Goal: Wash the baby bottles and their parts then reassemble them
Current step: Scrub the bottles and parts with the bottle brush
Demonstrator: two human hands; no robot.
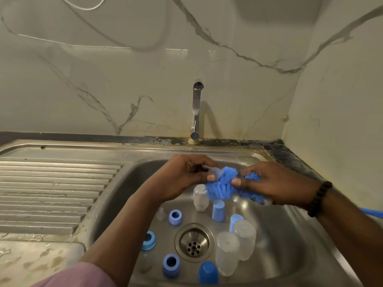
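Over the steel sink (290,245), my right hand (277,183) grips a blue bottle brush (222,186) by its bristle head. My left hand (186,177) pinches a small clear part, likely a teat (213,170), against the bristles. Clear bottles stand upside down in the basin: one at the back (200,197) and two at the right (245,242) (227,253). Blue collar rings (175,217) (148,240) (171,265) and blue caps (218,210) (235,221) (208,273) lie around the drain (193,242). Another clear teat (161,213) sits by the back ring.
A chrome tap (195,112) rises behind the basin with no water running. The ribbed draining board (51,189) lies to the left, wet and stained. Marble-patterned walls close the back and right side. The brush's blue handle (373,212) sticks out past my right wrist.
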